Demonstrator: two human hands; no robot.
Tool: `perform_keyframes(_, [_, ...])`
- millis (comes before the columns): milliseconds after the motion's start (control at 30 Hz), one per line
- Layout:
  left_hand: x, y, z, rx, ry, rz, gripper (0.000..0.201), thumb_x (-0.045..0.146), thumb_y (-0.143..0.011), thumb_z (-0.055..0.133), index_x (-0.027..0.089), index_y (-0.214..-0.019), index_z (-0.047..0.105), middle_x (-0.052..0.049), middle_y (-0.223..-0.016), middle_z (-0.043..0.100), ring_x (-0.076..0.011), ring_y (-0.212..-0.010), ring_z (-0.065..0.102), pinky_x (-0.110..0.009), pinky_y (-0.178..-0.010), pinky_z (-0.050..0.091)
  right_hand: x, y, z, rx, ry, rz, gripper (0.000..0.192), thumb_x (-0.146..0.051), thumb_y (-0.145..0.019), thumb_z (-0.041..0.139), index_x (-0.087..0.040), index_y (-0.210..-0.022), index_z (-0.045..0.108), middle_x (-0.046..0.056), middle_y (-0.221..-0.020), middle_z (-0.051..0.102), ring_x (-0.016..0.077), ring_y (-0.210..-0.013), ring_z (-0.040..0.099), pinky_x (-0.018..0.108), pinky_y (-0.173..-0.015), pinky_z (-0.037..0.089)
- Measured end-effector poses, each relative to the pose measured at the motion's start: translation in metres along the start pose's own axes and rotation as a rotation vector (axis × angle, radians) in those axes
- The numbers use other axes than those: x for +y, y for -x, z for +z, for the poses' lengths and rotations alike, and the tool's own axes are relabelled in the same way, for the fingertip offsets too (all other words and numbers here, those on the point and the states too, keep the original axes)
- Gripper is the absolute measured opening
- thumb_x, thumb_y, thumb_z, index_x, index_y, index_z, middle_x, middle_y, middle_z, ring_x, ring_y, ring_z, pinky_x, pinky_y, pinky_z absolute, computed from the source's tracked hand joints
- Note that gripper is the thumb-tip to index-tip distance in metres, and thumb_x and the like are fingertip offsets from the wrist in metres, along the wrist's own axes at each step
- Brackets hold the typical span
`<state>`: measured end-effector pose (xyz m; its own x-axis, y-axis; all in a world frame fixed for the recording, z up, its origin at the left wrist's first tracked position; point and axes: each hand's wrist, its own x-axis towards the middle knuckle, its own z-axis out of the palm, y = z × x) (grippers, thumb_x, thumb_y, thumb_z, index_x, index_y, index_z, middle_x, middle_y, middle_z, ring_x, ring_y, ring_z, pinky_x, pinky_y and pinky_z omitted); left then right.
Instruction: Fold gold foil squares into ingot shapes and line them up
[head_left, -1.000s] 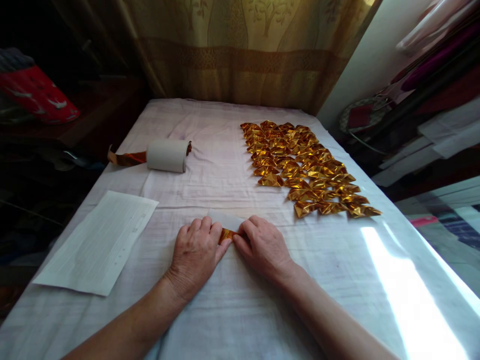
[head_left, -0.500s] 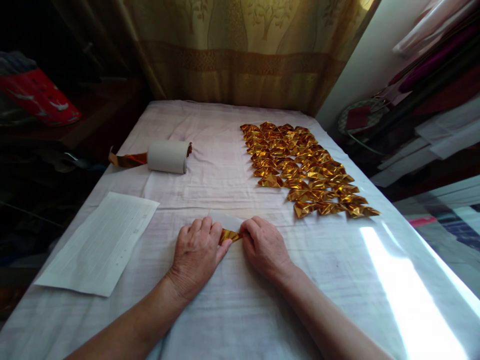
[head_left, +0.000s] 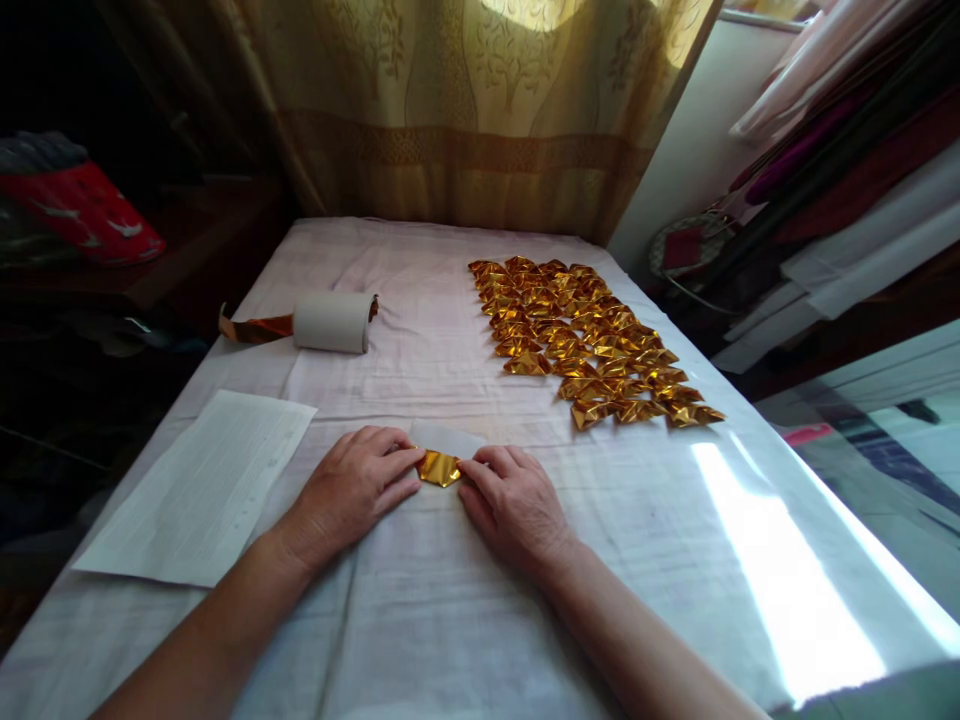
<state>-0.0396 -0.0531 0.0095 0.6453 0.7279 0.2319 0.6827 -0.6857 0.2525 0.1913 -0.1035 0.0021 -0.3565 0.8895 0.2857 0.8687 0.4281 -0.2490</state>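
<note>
A small piece of folded gold foil paper lies between my hands near the middle of the table. My left hand pinches its left end between thumb and fingers. At the right end, my right hand grips it with the thumb and forefinger. Under and behind the foil is a pale sheet of paper, partly covered by my hands. Several rows of folded gold foil pieces stand close together at the back right.
A whitish roll with a strip of gold foil trailing left lies at the back left. A printed sheet is on the left of the cloth-covered table. Beyond the far edge hangs a curtain.
My left hand has moved left and no longer covers the foil piece. The piece now shows a broader, flat gold face. The whole view has shifted slightly.
</note>
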Motion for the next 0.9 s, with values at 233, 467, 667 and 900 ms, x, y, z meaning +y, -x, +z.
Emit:
perform_keyframes(233, [-0.001, -0.003, 0.007, 0.12, -0.024, 0.105, 0.019, 0.033, -0.096, 0.056, 0.022, -0.106, 0.069, -0.004, -0.107, 0.068, -0.0213, -0.102, 0.059, -0.037, -0.093, 0.043, -0.002, -0.007, -0.007, -0.069, -0.023, 0.04, 0.026, -0.034, -0.086, 0.07, -0.022, -0.109, 0.067, 0.008, -0.103, 0.065, 0.0241, -0.093, 0.056, 0.036, -0.083, 0.044])
perform_keyframes(467, [0.011, -0.005, 0.006, 0.057, -0.016, 0.125, 0.02, 0.036, -0.094, 0.06, 0.022, -0.106, 0.068, -0.003, -0.103, 0.069, -0.0198, -0.098, 0.059, -0.036, -0.093, 0.043, 0.008, -0.007, -0.01, -0.092, -0.027, -0.022, 0.017, -0.03, -0.09, 0.065, -0.022, -0.105, 0.068, 0.007, -0.102, 0.064, 0.0218, -0.091, 0.055, 0.034, -0.082, 0.044])
perform_keyframes(667, [0.013, -0.007, 0.004, 0.016, -0.034, 0.112, 0.021, 0.038, -0.094, 0.061, 0.024, -0.107, 0.068, -0.002, -0.098, 0.069, -0.0191, -0.094, 0.06, -0.035, -0.09, 0.043, 0.01, -0.008, -0.011, -0.116, -0.045, -0.019, 0.019, -0.033, -0.088, 0.068, -0.021, -0.103, 0.068, 0.007, -0.104, 0.064, 0.0222, -0.093, 0.056, 0.034, -0.083, 0.044])
perform_keyframes(900, [0.015, -0.01, 0.006, 0.088, -0.076, 0.144, 0.023, 0.035, -0.099, 0.05, 0.023, -0.102, 0.07, -0.003, -0.09, 0.069, -0.0189, -0.086, 0.06, -0.033, -0.084, 0.043, 0.011, -0.009, -0.007, -0.084, -0.043, -0.031, 0.017, -0.033, -0.091, 0.064, -0.021, -0.103, 0.068, 0.007, -0.102, 0.065, 0.0217, -0.092, 0.055, 0.034, -0.084, 0.042])
